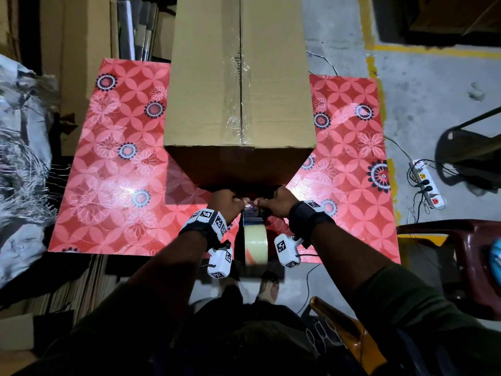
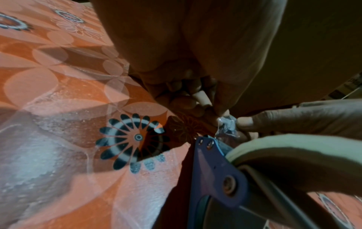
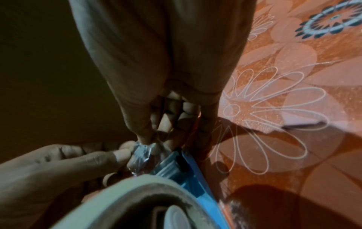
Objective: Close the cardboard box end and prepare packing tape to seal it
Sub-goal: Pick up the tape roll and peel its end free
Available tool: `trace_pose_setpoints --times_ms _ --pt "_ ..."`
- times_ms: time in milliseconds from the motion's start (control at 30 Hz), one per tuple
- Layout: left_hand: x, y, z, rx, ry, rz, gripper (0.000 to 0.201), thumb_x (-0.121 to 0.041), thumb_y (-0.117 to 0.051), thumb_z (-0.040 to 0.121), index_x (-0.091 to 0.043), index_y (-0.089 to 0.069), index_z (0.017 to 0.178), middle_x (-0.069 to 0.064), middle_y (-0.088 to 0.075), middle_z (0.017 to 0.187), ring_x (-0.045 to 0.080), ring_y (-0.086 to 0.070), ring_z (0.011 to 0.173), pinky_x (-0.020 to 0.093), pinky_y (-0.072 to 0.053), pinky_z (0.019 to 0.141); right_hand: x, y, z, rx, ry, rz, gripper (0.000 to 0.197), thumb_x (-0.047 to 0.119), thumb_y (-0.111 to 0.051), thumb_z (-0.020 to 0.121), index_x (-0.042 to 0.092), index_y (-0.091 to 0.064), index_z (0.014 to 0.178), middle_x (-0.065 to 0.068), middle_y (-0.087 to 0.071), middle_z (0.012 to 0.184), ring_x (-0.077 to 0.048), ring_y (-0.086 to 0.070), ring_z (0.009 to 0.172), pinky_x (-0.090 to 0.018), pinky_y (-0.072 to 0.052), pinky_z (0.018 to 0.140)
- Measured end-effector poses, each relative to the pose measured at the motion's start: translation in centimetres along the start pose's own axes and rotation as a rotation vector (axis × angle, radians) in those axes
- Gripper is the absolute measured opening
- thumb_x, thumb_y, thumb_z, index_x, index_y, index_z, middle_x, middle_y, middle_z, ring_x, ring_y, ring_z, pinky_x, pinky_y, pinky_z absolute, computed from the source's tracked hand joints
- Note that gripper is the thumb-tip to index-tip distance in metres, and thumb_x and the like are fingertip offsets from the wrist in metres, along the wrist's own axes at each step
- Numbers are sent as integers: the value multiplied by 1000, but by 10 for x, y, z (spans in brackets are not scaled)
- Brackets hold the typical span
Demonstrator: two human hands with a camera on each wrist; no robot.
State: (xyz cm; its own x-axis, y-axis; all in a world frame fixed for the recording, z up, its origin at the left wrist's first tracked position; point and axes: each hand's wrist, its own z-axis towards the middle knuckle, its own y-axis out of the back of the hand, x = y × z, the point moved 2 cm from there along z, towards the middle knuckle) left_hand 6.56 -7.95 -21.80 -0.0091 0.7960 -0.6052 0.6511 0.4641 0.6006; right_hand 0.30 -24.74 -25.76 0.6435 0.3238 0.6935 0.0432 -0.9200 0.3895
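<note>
A long cardboard box (image 1: 238, 85) lies on the red flowered table (image 1: 108, 172), its near end in shadow facing me and a taped seam running along its top. Just in front of that end stands a blue tape dispenser (image 1: 253, 217) with a roll of pale packing tape (image 1: 255, 244). My left hand (image 1: 227, 203) and right hand (image 1: 276, 202) meet above the dispenser's front. Both pinch the crumpled clear tape end (image 2: 227, 125) (image 3: 142, 152) between thumb and fingertips. The blue dispenser frame (image 2: 213, 172) (image 3: 188, 167) sits below the fingers.
Flat cardboard sheets (image 1: 70, 50) lean behind the table at the left. A power strip (image 1: 428, 185) with cables lies on the concrete floor at the right. A dark red chair (image 1: 447, 256) stands at the right near corner.
</note>
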Motion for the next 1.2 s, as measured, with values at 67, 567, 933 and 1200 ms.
trace_pose_setpoints --times_ms 67,567,933,1200 --pt "-1 0 -1 7 12 -6 25 -24 -66 88 -4 -67 72 4 -62 61 20 -57 56 23 -35 51 2 1 -2 13 22 11 16 23 -77 80 18 -68 68 -5 -70 74 -12 -60 60 -29 -50 62" --pt "3 -9 0 33 1 -121 12 -18 -73 80 -7 -74 85 4 -75 80 20 -70 76 24 -47 64 1 -10 -4 127 8 182 24 -8 -74 75 16 -69 72 -5 -73 83 -21 -67 79 -40 -55 85" --pt "8 -7 2 9 39 -152 16 -18 -70 85 -4 -72 91 3 -68 73 16 -59 56 20 -40 48 -3 -5 -6 116 -23 287 18 -5 -67 84 10 -73 78 -6 -70 77 -22 -61 74 -38 -49 78" --pt "21 1 4 -25 104 -206 15 -9 -62 89 -2 -73 96 7 -76 93 21 -69 71 25 -50 58 -17 -2 -11 -33 -57 329 12 1 -69 86 7 -70 76 -16 -67 72 -20 -61 63 -35 -56 70"
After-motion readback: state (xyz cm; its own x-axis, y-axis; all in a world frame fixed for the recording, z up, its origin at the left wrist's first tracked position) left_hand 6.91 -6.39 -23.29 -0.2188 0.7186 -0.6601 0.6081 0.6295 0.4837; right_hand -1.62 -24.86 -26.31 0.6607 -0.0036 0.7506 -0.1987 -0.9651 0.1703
